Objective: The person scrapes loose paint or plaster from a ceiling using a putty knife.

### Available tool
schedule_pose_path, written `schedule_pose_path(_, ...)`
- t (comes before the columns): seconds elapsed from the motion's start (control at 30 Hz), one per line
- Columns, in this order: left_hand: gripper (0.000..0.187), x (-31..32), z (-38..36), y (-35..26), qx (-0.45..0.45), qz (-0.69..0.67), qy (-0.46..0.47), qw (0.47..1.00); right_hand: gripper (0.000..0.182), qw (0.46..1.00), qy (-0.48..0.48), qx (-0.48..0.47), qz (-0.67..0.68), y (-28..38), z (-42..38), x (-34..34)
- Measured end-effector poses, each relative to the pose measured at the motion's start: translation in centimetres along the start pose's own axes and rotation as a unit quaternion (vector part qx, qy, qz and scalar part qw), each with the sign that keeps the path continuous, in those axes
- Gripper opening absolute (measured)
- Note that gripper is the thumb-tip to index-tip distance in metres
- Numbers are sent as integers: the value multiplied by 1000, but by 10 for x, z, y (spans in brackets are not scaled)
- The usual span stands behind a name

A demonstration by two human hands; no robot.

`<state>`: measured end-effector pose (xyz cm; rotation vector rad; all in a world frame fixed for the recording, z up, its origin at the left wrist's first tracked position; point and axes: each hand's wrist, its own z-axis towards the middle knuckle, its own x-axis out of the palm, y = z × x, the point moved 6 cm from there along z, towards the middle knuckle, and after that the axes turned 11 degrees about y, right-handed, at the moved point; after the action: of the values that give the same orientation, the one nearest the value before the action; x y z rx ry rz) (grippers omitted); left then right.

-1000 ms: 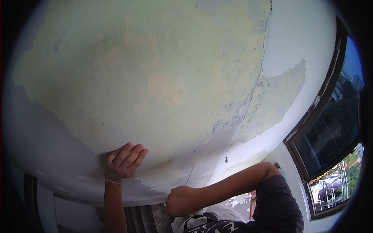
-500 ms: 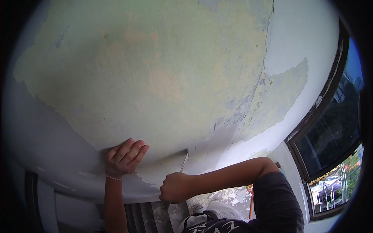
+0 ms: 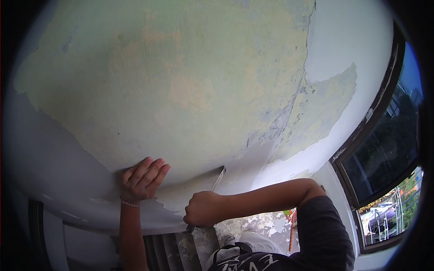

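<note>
My left hand (image 3: 143, 179) rests against the wall (image 3: 190, 113) with its fingers spread, a beaded bracelet at the wrist. To its right, my right hand (image 3: 202, 208) is wrapped round the handle of a scraper (image 3: 219, 179). The scraper's blade points up and touches the wall, where it casts a shadow to the left. Old greenish, patchy paint shows over much of the wall, bordered by ragged white paint. A crack runs down the right part of the old paint.
Stairs (image 3: 174, 250) lie below, with paint flakes scattered on the floor (image 3: 266, 228). A dark-framed window (image 3: 382, 153) is at the right. An orange-red pole (image 3: 291, 232) stands beyond my right forearm.
My right hand and the scraper have moved slightly up, the blade also a little to the right. My left hand appears slightly higher and further left, as the whole view has shifted a little.
</note>
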<state>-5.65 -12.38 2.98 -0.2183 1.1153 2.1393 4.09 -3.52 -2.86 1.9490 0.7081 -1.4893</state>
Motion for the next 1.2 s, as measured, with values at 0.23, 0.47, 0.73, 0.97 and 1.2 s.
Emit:
schedule_pose_path(0.23, 24, -1, -3, -2, 1, -10, 3, 1000, 15, 999, -24, 11, 28, -9, -3, -3)
schedule_pose_path(0.47, 23, -1, -1, 0, 0, -2, 6, 1000, 14, 999, -2, 16, 50, -4, -11, -21)
schedule_pose_path(0.73, 22, -4, 0, -1, 4, -20, 2, 1000, 14, 999, 23, -3, 23, -2, -8, -13)
schedule_pose_path(0.97, 22, -1, 1, 1, -4, -9, -1, 1000, 13, 998, -54, 6, 33, 7, -14, -30)
schedule_pose_path(1.2, 23, 0, -1, 0, -1, 6, -8, 1000, 16, 994, -109, 5, 15, 27, -13, -42)
